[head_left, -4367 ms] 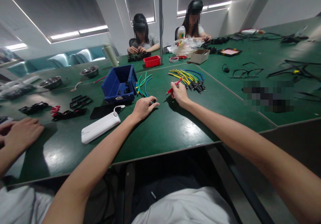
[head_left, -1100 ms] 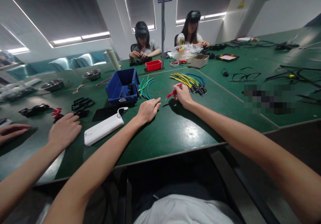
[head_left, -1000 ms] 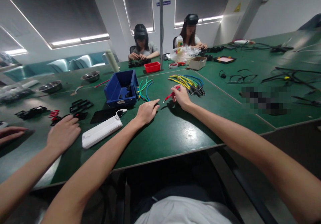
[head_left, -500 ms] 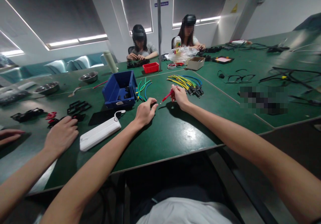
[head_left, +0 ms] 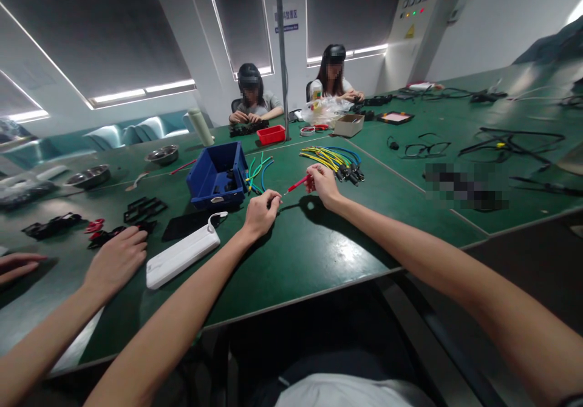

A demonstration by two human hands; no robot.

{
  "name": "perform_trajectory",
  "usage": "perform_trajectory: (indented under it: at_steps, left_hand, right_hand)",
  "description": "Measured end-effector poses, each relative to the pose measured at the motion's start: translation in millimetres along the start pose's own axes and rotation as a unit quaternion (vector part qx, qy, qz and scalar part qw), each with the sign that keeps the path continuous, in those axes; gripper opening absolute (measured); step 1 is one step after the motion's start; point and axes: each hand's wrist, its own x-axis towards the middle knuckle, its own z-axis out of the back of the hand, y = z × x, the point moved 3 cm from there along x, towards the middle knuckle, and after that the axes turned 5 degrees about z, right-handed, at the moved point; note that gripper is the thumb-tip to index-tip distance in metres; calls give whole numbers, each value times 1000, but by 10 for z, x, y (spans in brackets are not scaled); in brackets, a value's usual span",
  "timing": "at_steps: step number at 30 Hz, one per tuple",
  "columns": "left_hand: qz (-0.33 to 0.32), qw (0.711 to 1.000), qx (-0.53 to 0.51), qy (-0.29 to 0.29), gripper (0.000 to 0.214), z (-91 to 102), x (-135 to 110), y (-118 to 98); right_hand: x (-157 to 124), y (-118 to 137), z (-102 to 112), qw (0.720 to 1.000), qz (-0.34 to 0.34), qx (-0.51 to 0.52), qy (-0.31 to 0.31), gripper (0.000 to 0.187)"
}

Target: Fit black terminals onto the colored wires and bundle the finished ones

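My right hand (head_left: 322, 185) is closed around a slim red tool with a thin metal tip (head_left: 297, 184), whose exact kind I cannot make out. The tip points left, close to the fingers of my left hand (head_left: 263, 212). That hand is pinched shut just above the table, right of a blue bin (head_left: 217, 176) with small black parts inside. Whatever sits between its fingertips is too small and dark to name. Behind my right hand lies a bundle of yellow and blue wires with black ends (head_left: 334, 161). Several green and blue wires (head_left: 259, 172) rest beside the bin.
At left, a co-worker's hand (head_left: 119, 255) is over black and red parts. A white power bank-like block (head_left: 182, 257) lies left of my forearm, near a dark flat object (head_left: 186, 228). Two people sit across the table, behind a red tray (head_left: 271, 135). Glasses (head_left: 427, 149) lie at right.
The view has tilted up slightly, so the scene sits lower. The red tool's tip has come nearer to my left fingertips, and my left fingers have drawn closer together.
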Motion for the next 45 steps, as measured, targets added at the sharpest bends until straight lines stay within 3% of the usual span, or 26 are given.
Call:
perform_trajectory:
  at_steps: [7, 18, 30, 39, 45]
  left_hand:
    - [3, 997, -82, -4, 16, -49, 24, 42]
    - [60, 993, -90, -56, 17, -17, 41, 110]
    - [50, 991, -96, -80, 15, -16, 40, 99]
    - [133, 973, -163, -97, 24, -11, 49, 169]
    - [148, 966, -191, -92, 25, -15, 65, 219]
  right_hand:
    - [-2, -10, -16, 1000, -15, -15, 17, 10]
    - [-1, 5, -8, 998, -55, -4, 11, 7]
    - [-14, -46, -28, 997, -57, -3, 46, 12]
    - [-24, -35, -35, 996, -65, -4, 54, 10]
    - [-24, -45, -28, 995, -75, 1, 65, 11]
